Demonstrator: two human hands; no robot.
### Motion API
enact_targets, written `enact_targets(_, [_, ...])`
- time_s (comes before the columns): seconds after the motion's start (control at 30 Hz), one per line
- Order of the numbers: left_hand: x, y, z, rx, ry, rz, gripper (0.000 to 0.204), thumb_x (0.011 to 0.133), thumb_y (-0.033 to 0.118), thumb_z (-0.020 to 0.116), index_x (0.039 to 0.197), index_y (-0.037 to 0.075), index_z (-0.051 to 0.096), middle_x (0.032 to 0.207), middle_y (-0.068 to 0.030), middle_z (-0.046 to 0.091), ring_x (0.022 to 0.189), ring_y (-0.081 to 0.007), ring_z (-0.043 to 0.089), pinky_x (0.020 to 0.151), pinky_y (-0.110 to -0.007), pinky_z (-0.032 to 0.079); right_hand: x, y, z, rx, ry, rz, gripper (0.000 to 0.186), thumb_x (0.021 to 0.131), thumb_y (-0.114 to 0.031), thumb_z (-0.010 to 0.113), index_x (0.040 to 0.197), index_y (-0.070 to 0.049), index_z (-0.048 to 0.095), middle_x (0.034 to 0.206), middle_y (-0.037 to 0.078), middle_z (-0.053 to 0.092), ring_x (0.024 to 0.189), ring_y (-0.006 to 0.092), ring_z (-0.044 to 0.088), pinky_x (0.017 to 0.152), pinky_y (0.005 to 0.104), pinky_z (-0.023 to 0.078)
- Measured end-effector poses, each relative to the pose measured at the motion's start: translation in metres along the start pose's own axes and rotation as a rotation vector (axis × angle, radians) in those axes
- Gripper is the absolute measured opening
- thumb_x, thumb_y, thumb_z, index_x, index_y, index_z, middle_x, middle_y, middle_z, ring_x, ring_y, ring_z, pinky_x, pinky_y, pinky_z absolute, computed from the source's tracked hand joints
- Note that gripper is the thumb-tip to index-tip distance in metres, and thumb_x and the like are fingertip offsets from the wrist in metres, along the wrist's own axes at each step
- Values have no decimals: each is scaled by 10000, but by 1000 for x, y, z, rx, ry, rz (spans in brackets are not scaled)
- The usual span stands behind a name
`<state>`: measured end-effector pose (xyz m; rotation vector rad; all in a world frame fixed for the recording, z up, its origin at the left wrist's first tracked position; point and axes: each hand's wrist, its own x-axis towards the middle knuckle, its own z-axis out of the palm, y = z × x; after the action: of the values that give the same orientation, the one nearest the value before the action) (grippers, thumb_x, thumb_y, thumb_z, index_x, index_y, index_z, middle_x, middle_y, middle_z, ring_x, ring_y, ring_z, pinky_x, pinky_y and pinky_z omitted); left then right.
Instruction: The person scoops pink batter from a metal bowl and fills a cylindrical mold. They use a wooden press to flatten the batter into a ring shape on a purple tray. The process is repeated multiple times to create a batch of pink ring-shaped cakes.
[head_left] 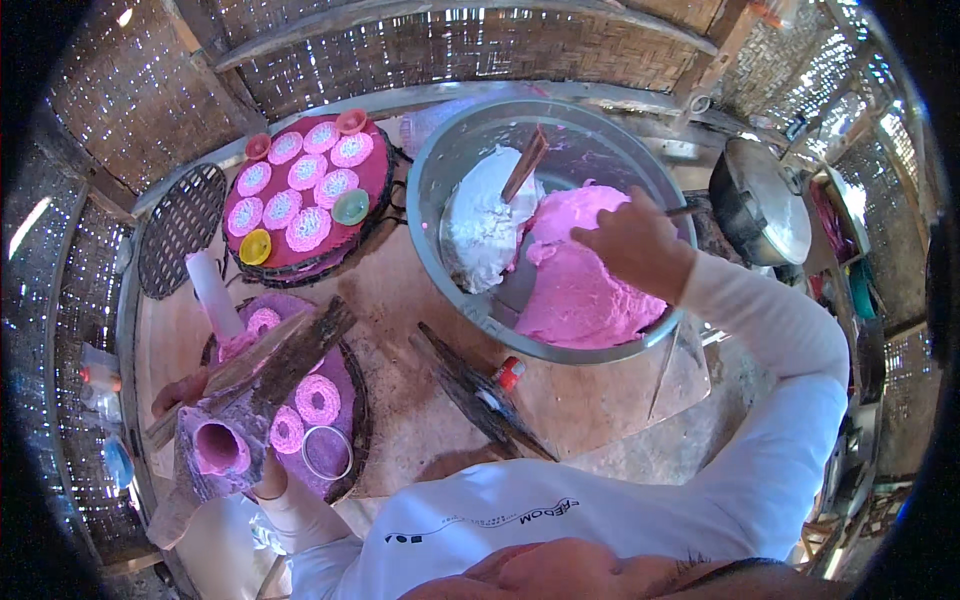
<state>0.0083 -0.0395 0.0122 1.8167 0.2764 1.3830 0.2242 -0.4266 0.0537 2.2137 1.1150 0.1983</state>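
The tall basin (590, 128) seemingly confined the pink dough (588, 296). Left of the basin, the wooden press (268, 385) was clasped in the left grip (270, 480), apparently steadying its upturned mouth; the right grip (634, 246) touched dough, whether pinching unclear.

Rough wooden press (262, 388), matt dough (585, 285)

Dough (580, 280) lies in the basin (620, 150), right of 2 trays (375, 180).

A lidded pot (757, 195) occupies the right, an openwork tray (180, 230) the left, and a woven wall (470, 50) with wooden posts (716, 50) the background.
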Motion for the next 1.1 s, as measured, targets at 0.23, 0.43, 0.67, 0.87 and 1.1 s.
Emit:
enact_targets(0.23, [0,5,9,341,-117,252,285,826,79,585,1100,108,513,1100,-91,480,1073,-201,459,993,-353,336,68,-11,60,-152,-17,-300,130,743,-226,578,681,-170,679,645,-8,630,581,164,575,565,336,342])
enact_targets(0.43, [-1,-2,-9,55,153,-138,292,819,118,598,1075,26,493,995,-97,511,963,-185,502,894,-319,390,57,-12,36,11,-62,-366,109,714,-210,593,697,-159,687,671,15,649,655,184,624,557,345,387])
enact_targets(0.67, [4,-2,-22,418,-46,256,230,833,125,580,1028,35,498,957,-65,511,922,-164,504,833,-297,415,29,-32,13,258,-220,-298,123,668,-171,597,730,-101,676,681,111,651,681,276,652,579,392,482])
enact_targets(0.87, [-17,-54,-36,297,-76,106,249,853,118,557,1078,32,493,986,-67,524,910,-165,517,807,-296,439,4,-56,-3,523,-271,-111,252,686,-166,543,899,-192,673,752,117,655,711,318,646,629,433,505])
enact_targets(1.1, [-23,-29,14,-769,-497,-543,204,853,117,564,1035,32,532,986,-81,564,913,-193,549,789,-329,476,-68,-24,-108,690,180,324,271,812,-166,562,1073,-152,631,807,92,658,644,215,616,557,326,464])
